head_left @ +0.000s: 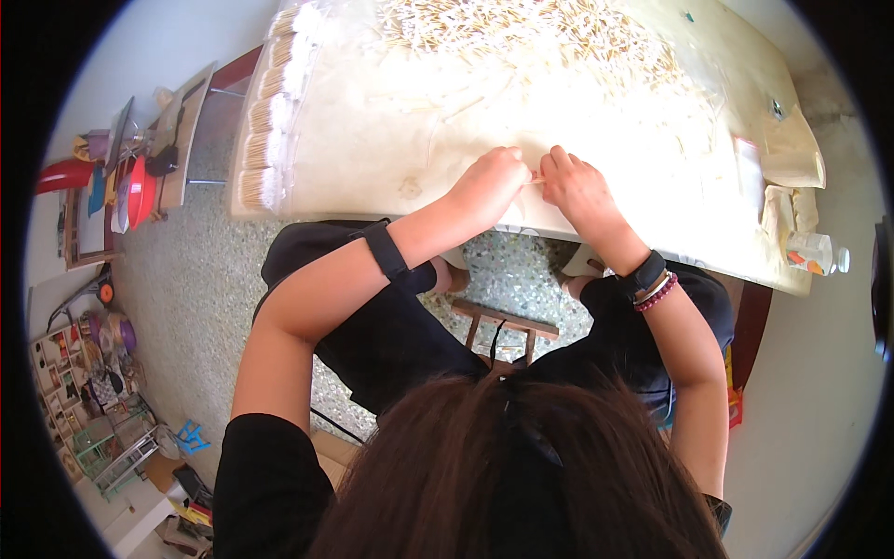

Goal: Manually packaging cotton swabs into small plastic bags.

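A: What are the hands doing?

B: The left hand [495,179] and the right hand [579,193] meet close to the near edge of the surface [349,163]. The fingers on both sides are pinched, with almost no gap. They seem to have hold of a thin stick [536,181], one end on each side.

A: Can you see it well?

B: Not really. It is tiny, and the light is very bright. I can't tell if it has a white tip.

A: Where are the other sticks?

B: A big messy pile [549,35] lies past the fingers, on the far part of the surface. A few loose ones lie between the pile and the fingers.

A: Is any of it done?

B: I think some is. Well to the left of the fingers there is a row of bundles [268,114], all neat, with clear plastic by them. I count about six, but the top of the row is cut off.

A: So how much is left?

B: A lot, I'd say. The pile is big and all jumbled, and no new bundle sits near the fingers. The work looks partly done, with plenty to go.
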Demonstrator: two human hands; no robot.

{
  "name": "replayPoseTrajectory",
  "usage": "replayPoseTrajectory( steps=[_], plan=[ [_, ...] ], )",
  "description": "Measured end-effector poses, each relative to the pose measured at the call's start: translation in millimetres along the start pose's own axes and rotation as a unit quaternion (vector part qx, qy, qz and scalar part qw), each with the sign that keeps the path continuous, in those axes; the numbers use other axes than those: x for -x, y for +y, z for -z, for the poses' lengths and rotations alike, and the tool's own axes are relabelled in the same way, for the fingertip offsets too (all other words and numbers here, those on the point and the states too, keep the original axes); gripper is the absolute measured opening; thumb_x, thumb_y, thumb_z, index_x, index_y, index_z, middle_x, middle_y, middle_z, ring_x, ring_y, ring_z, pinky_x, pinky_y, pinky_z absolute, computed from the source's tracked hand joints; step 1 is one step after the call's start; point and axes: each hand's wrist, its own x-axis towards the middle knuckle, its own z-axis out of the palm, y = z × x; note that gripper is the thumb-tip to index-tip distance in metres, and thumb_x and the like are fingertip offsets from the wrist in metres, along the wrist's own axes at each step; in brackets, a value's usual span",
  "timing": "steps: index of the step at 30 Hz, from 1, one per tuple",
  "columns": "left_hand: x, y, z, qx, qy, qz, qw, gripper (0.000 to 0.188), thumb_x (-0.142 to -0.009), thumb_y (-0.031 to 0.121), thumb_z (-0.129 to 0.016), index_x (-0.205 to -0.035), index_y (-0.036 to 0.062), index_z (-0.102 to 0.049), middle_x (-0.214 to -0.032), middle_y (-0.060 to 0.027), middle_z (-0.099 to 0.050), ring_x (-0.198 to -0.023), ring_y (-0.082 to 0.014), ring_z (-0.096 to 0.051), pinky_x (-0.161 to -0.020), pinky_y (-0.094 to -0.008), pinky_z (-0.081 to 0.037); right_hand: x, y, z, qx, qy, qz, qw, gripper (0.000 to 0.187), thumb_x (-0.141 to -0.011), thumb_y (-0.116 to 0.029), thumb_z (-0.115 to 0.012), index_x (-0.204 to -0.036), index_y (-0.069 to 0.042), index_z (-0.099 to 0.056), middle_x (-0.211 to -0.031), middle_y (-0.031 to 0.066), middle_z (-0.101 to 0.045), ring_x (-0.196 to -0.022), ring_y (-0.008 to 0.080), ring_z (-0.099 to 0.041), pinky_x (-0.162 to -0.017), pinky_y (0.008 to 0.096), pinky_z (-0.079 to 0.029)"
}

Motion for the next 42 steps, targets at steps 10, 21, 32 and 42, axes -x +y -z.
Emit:
replayPoseTrajectory(
  steps=[10,21,32,42],
  plan=[
    [-2.1,-2.5,3.3,0.031,-0.002,0.006,1.000,0.002,-0.072,0.000,-0.060,-0.073,-0.0011,-0.062,-0.073,-0.0167,-0.053,-0.070,-0.0333,-0.055,-0.062,-0.0394,-0.044,-0.1,-3.3,12.1,-0.079,-0.074,-0.008,0.994,0.016,-0.075,-0.008,-0.057,-0.083,-0.003,-0.045,-0.077,0.0127,-0.049,-0.061,0.0244,-0.059,-0.053,0.0309,-0.050],
    [-11.7,-5.9,5.5,0.065,-0.018,0.009,0.998,0.007,-0.067,0.000,-0.063,-0.066,-0.0038,-0.057,-0.065,-0.0210,-0.054,-0.061,-0.0333,-0.055,-0.056,-0.0365,-0.043,-0.7,-11.2,11.4,-0.142,-0.046,-0.044,0.988,0.014,-0.076,-0.013,-0.055,-0.082,-0.001,-0.050,-0.078,0.0153,-0.052,-0.067,0.0295,-0.058,-0.061,0.0361,-0.049],
    [-31.9,4.4,58.3,0.130,-0.015,-0.052,0.990,0.012,-0.074,0.006,-0.065,-0.081,-0.0035,-0.063,-0.070,-0.0193,-0.061,-0.059,-0.0212,-0.057,-0.061,-0.0298,-0.045,-28.3,-8.6,58.7,-0.260,0.000,-0.258,0.930,0.046,-0.089,-0.036,-0.035,-0.075,-0.005,-0.066,-0.073,0.0204,-0.062,-0.073,0.0371,-0.059,-0.071,0.0448,-0.045],
    [-36.1,91.0,152.9,0.273,0.150,-0.093,0.946,0.011,-0.083,0.002,-0.058,-0.093,-0.0019,-0.059,-0.082,-0.0046,-0.062,-0.077,-0.0099,-0.060,-0.071,-0.0237,-0.049,-56.9,-10.4,175.3,-0.446,0.237,-0.271,0.820,0.055,-0.094,-0.036,-0.033,-0.063,0.000,-0.060,-0.050,0.0061,-0.047,-0.049,0.0144,-0.041,-0.053,0.0315,-0.036]
  ],
)
